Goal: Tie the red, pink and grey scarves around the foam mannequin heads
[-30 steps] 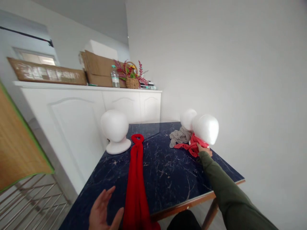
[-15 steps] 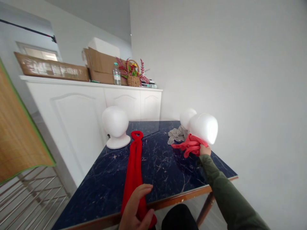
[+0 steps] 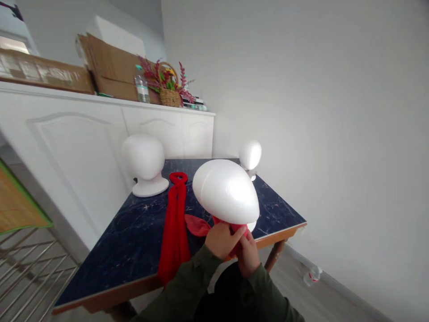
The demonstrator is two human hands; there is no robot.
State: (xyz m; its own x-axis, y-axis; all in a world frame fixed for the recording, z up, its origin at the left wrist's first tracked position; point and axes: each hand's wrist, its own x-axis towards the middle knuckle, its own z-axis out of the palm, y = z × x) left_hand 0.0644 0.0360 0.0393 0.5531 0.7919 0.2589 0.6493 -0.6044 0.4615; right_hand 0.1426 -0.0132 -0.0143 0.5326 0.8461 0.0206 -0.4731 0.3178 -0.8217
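A white foam mannequin head (image 3: 224, 190) stands close to me at the table's front edge. A coral-red scarf (image 3: 197, 225) lies about its neck, with one end sticking out to the left. My left hand (image 3: 219, 240) is closed on the scarf beneath the head. Beside it, nearly touching, my right hand (image 3: 248, 255) pinches the same cloth. The part of the scarf under the head is mostly hidden. A bright red scarf (image 3: 172, 223) lies lengthwise on the table to the left, folded double with a loop at its far end.
A second foam head (image 3: 145, 161) stands at the table's left edge. Another foam head (image 3: 250, 154) stands at the far right, something grey at its neck. The blue marbled table (image 3: 134, 241) has a white cabinet (image 3: 73, 147) behind it. A plastic bottle (image 3: 312, 276) lies on the floor.
The near foam head has come left and closer to me, with the coral-red scarf. My left hand has left the red scarf's near end and joined my right hand. The view has turned right.
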